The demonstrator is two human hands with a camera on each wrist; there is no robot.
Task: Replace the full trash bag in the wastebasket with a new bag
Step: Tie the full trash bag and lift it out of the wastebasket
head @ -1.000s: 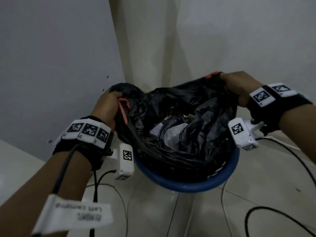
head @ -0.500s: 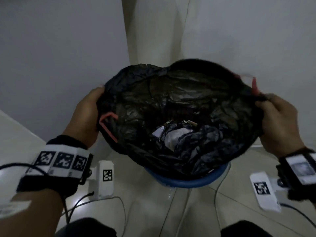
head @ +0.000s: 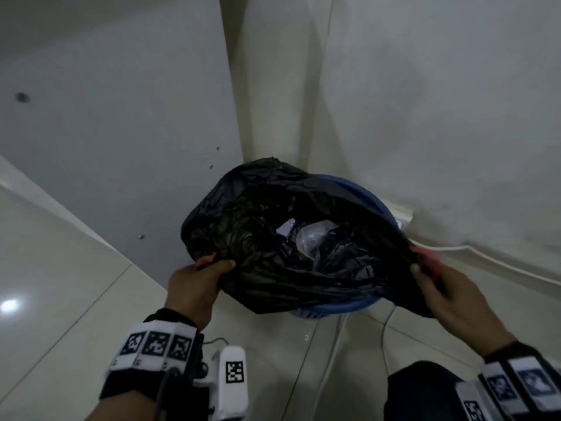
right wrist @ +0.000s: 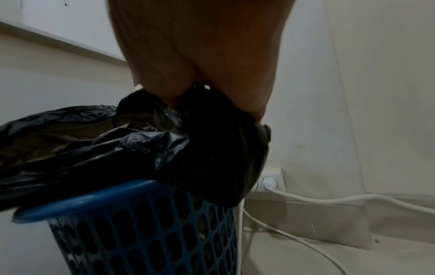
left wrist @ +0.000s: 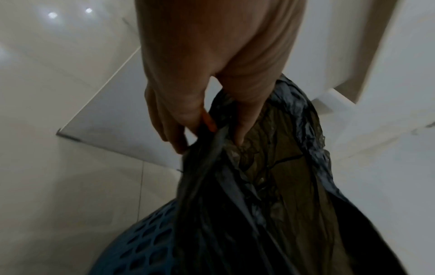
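A black trash bag [head: 273, 253] with paper and clear plastic inside is pulled up out of a blue perforated wastebasket [head: 334, 308], whose rim shows under and behind it. My left hand [head: 206, 268] pinches the bag's left rim and its red drawstring [head: 205, 259]. My right hand [head: 425, 278] grips the right rim by the other red drawstring [head: 425, 253]. In the left wrist view the fingers [left wrist: 179, 119] clamp the bag [left wrist: 270, 167] above the basket [left wrist: 146, 247]. In the right wrist view the bag [right wrist: 117, 141] hangs over the basket rim [right wrist: 94, 197].
The basket stands in a corner between a grey panel [head: 121, 132] and a cream wall [head: 440, 117]. A wall socket [right wrist: 270, 181] with a white cable [right wrist: 329, 201] lies at the right. Thin cables [head: 385, 329] run over the tiled floor [head: 60, 299] near my knee [head: 425, 390].
Both hands have pulled the bag's rim toward me and lower in view. The bag mouth has narrowed and the basket's back rim now shows.
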